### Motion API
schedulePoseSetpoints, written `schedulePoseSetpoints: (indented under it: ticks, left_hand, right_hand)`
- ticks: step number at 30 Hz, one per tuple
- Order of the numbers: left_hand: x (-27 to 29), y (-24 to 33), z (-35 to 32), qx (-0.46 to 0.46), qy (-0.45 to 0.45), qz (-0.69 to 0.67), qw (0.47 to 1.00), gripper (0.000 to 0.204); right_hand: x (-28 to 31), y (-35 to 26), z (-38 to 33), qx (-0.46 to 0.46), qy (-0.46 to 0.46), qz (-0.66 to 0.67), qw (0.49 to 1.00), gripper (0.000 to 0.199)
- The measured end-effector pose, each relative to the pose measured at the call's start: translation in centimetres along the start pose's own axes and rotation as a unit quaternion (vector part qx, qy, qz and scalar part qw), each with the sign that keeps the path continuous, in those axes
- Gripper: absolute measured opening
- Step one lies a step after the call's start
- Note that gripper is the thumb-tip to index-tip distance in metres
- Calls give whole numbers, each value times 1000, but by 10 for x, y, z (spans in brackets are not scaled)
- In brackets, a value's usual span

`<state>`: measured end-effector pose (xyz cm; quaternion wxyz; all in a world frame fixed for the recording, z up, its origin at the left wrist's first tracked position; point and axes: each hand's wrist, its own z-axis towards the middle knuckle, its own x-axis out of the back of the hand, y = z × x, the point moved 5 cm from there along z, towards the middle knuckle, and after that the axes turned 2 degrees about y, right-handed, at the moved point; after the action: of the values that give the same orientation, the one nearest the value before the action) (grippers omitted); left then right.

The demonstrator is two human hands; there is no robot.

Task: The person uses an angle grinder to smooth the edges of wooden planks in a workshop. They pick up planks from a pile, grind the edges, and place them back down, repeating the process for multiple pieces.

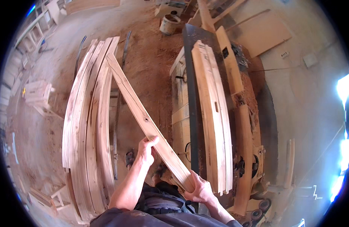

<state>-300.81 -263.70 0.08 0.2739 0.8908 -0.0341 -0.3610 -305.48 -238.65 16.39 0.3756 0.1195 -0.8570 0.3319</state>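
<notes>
Both hands are on one plank (144,117), carried at a slant between the stack (89,128) on the left and the machine (204,113) on the right. Left hand (146,149) is wrapped around the plank's edge about a third of the way up from the near end, fingers curled over the top face. Right hand (199,189) clamps the near end itself, down by the hip. The far end of the plank pokes out over the top of the stack, just about level with the ends of those boards.

For doing this bit well, I'd say keep the left hand as the pivot and steer with the right, since the long end is where it'll want to swing. Watch that far tip so it doesn't clip the stack as it comes round. Two planks (212,113) already lie lengthwise on the machine, so line this one up parallel and set it flat beside them rather than dropping it across. Floor (144,49) is thick with sawdust and there's a sandalled foot (130,158) right under the work, so I'd plant the feet first.
</notes>
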Motion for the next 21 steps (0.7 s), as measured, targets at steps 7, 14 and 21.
schedulePoseSetpoints:
  ticks: [7,14,21]
  left_hand:
    - [-156,-52,-36,25,-117,83,989,37]
    - [-278,-109,-47,63,-277,284,916,86]
    - [-145,-65,-2,-68,-125,325,935,94]
  right_hand:
    - [27,101,-84,-63,152,81,983,96]
    - [73,196,-129,-71,281,109,951,84]
    - [56,236,-94,-146,235,146,950,81]
